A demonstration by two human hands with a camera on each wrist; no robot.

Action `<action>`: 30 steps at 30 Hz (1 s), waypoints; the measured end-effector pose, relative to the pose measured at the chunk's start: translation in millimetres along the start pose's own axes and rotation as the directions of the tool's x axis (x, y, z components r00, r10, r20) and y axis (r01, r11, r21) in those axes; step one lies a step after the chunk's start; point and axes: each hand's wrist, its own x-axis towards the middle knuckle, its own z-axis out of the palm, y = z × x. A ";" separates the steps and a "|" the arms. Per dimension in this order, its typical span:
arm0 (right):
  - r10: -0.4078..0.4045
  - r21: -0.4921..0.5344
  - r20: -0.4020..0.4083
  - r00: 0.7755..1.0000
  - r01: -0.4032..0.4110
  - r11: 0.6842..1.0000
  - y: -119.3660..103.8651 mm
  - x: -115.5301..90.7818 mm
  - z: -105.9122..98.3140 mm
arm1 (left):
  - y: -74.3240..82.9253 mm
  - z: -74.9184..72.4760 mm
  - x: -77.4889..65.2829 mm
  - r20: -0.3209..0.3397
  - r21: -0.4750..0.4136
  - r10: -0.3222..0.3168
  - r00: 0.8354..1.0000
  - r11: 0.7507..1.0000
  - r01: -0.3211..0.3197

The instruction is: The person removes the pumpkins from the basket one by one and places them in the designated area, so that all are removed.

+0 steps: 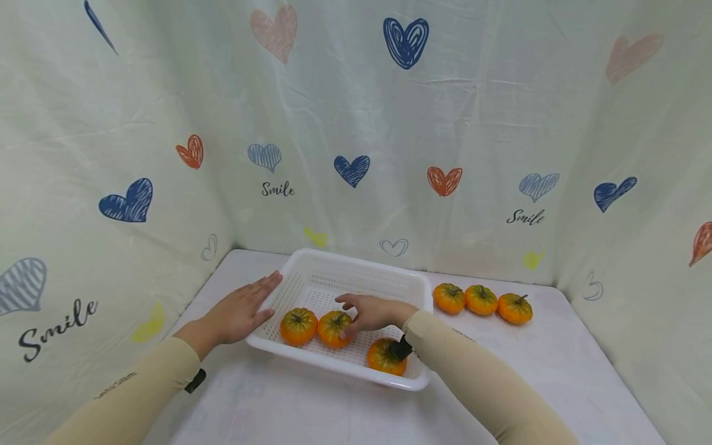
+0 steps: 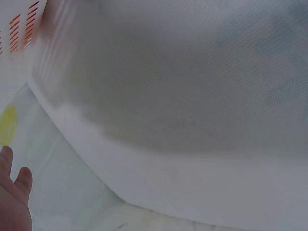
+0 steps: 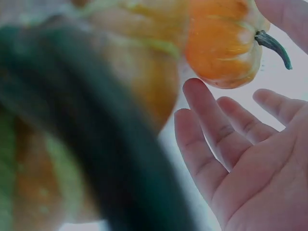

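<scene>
A white plastic basket with slotted walls stands on the table. My left hand lies along its left rim, fingers straight and thumb apart. Three small orange-green pumpkins sit inside: a left one, a middle one and a right one. My right hand is over the basket beside the middle pumpkin, its thumb near or touching it; which, I cannot tell. In the right wrist view the fingers are spread below a pumpkin, and a blurred dark stem fills the foreground.
Behind and right of the basket, three more pumpkins stand in a row: one, a second and a third. A curtain printed with hearts encloses the white table at the back and sides.
</scene>
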 end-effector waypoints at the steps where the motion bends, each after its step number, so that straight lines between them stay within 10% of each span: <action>1: 0.002 0.001 0.002 1.000 -0.002 1.000 0.4 0.1 0.7 | -0.2 0.1 0.1 0.003 -0.001 -0.005 1.000 1.000 0.005; 30: -0.001 -0.087 0.007 1.000 0.001 0.996 3.7 6.4 10.5 | 0.1 0.5 -1.1 -0.019 -0.009 0.003 1.000 1.000 -0.004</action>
